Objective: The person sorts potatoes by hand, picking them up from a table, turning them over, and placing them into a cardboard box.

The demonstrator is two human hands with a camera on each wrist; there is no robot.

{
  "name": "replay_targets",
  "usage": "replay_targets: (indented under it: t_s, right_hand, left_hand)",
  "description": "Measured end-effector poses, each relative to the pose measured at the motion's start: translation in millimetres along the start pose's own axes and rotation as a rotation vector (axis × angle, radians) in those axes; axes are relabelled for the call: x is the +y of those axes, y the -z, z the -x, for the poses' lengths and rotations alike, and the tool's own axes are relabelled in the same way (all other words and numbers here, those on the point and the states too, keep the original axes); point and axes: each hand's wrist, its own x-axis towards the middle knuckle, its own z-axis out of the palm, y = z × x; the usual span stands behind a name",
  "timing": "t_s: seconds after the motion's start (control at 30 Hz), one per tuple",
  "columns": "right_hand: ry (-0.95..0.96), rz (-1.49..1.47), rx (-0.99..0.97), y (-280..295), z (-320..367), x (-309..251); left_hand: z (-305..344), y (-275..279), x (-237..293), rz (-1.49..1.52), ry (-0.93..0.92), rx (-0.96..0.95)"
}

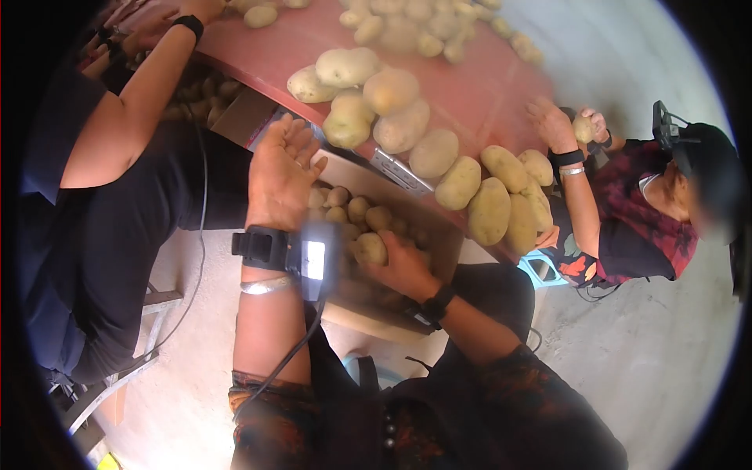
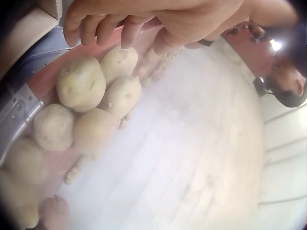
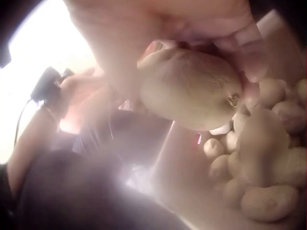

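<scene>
A large potato [image 1: 370, 249] is gripped in my right hand [image 1: 406, 269], low over a cardboard box [image 1: 446, 247] that holds many smaller potatoes [image 1: 358, 211]. Close up in the right wrist view, the fingers wrap the far side of this potato [image 3: 192, 91]. My left hand [image 1: 282, 176] hangs in the air at the near edge of the red table [image 1: 493, 86], its fingers loosely bent with nothing in them. Just right of it lies a group of big potatoes [image 1: 345, 66]; the left wrist view shows the fingers above a greenish potato [image 2: 81, 84] without holding it.
More big potatoes [image 1: 489, 211] line the table's edge, past a metal latch [image 1: 402, 170]. A heap of potatoes [image 1: 403, 19] lies farther back. One person [image 1: 658, 204] sits at the right holding a potato [image 1: 583, 129]; another person's arm [image 1: 145, 102] reaches in from the left.
</scene>
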Motion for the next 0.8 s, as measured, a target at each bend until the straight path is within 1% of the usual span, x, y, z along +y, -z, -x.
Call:
replay_targets:
  t_s: [0.03,0.1,0.13,0.2,0.23,0.27,0.3,0.37,0.43,0.5,0.53,0.6,0.63,0.7,0.73,0.8]
  right_hand:
    - [0.014,-0.002,0.007,0,0,1]
    - [0.082,0.212,-0.057,3,3,6]
    - [0.1,0.212,-0.049,9,4,6]
    - [0.295,-0.064,-0.005,26,4,-3]
    - [0.285,-0.101,-0.035,42,2,-17]
    - [0.281,-0.136,-0.067,59,4,-33]
    - [0.342,-0.138,-0.046,70,4,-43]
    - [0.433,-0.117,-0.007,98,1,-64]
    - [0.497,-0.105,0.018,123,-1,-82]
    - [0.593,0.0,0.141,146,-8,-91]
    - [0.609,-0.005,0.143,159,-10,-94]
    - [0.549,0.242,0.12,182,-17,-99]
    - [0.561,0.24,0.125,188,-22,-100]
    - [0.652,0.269,0.191,200,-34,-103]
    - [0.66,0.268,0.196,204,-42,-100]
    - [0.475,0.232,0.125,205,-63,-92]
  left_hand:
    - [-1,0,-1,0.016,0.008,-0.005]
    - [-2,0,-5,0.021,0.004,-0.015]
    - [-2,1,-7,0.031,0.012,-0.021]
    - [-6,0,-14,-0.015,-0.022,0.024]
    - [-5,-6,-14,0.008,0.004,0.109]
    - [1,-9,-13,0.013,-0.061,0.116]
    - [2,-6,-13,-0.025,-0.057,0.101]
    - [2,-1,-17,0.02,-0.059,0.057]
    - [5,-1,-12,0.018,-0.042,0.064]
    - [5,1,-11,0.007,-0.057,0.053]
    - [3,3,-14,0.022,-0.052,0.051]
    - [4,3,-15,0.035,-0.06,0.05]
    - [5,1,-14,0.03,-0.051,0.046]
    - [6,1,-13,0.021,-0.047,0.041]
    - [7,0,-12,0.02,-0.056,0.041]
    - [9,-1,-11,-0.01,-0.045,0.039]
